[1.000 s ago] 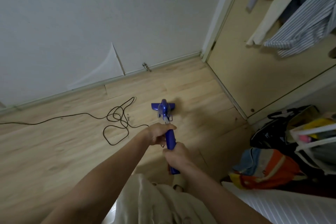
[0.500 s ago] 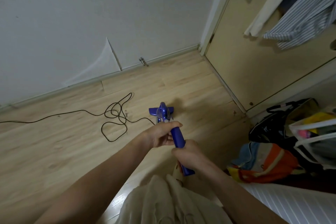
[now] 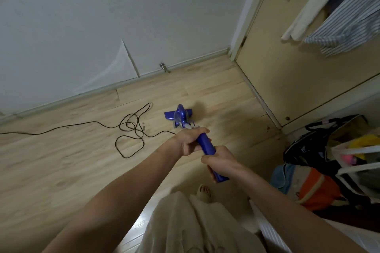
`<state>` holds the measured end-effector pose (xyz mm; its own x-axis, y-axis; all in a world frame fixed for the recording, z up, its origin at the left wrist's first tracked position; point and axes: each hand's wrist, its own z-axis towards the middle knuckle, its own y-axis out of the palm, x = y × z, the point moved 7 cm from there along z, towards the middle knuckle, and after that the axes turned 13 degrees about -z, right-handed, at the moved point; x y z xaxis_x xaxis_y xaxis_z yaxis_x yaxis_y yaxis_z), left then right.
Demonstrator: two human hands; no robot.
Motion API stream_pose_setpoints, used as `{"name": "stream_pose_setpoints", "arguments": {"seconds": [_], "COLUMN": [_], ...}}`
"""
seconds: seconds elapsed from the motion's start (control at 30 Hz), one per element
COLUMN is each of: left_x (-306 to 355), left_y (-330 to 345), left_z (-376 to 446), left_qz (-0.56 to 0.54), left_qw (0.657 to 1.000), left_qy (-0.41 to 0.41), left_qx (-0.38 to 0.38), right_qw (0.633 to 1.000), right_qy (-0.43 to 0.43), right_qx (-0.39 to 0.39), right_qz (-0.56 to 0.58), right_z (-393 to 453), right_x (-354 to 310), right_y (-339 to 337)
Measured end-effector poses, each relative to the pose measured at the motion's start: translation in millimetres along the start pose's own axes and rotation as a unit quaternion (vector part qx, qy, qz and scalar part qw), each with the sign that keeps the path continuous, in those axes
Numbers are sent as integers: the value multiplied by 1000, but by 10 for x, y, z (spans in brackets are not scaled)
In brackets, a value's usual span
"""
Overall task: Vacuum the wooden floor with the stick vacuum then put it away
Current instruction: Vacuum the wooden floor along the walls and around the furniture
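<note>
Both hands grip the blue stick vacuum (image 3: 206, 144): left hand (image 3: 190, 140) ahead, right hand (image 3: 221, 162) behind; its head touches the wooden floor (image 3: 61, 162) beyond the left hand.

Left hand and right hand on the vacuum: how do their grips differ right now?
The left hand grips the blue stick vacuum higher up the handle, nearer the floor head; the right hand grips lower, near the handle's end. The left arm reaches in from the lower left, the right arm from the lower right. Both hands wrap their fingers round the same handle.
</note>
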<state>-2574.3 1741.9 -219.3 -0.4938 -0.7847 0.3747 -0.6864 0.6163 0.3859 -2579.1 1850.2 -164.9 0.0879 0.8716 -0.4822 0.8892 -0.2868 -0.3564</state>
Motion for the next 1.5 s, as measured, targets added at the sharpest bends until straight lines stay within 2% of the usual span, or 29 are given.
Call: {"name": "stream_pose_setpoints", "arguments": {"seconds": [0.23, 0.43, 0.57, 0.7, 1.03, 1.23, 1.5], "left_x": [173, 565, 1034, 1369, 2009, 2620, 3617], "left_y": [273, 972, 1267, 1209, 902, 918, 1129], "left_z": [157, 667, 963, 1071, 1371, 1844, 2376], "left_qz": [-77, -117, -138, -169, -222, -293, -339], "left_qw": [997, 991, 986, 975, 955, 936, 922], "left_qy": [10, 31, 48, 73, 107, 141, 115], "left_qx": [25, 51, 80, 126, 163, 135, 147], "right_qw": [996, 979, 969, 965, 959, 922, 887], "right_qy": [-40, -84, -117, -129, -125, -140, -137], "right_qx": [-47, -87, -106, -125, -148, -157, -155], "right_qz": [-61, -164, -190, -193, -206, -324, -413], "right_z": [195, 682, 1068, 1380, 1992, 2570, 3289], "right_x": [-44, -129, -413, -694, -1287, -1820, -2619], "right_y": [-490, -1517, -2055, -2157, -2135, -2615, -3321]}}
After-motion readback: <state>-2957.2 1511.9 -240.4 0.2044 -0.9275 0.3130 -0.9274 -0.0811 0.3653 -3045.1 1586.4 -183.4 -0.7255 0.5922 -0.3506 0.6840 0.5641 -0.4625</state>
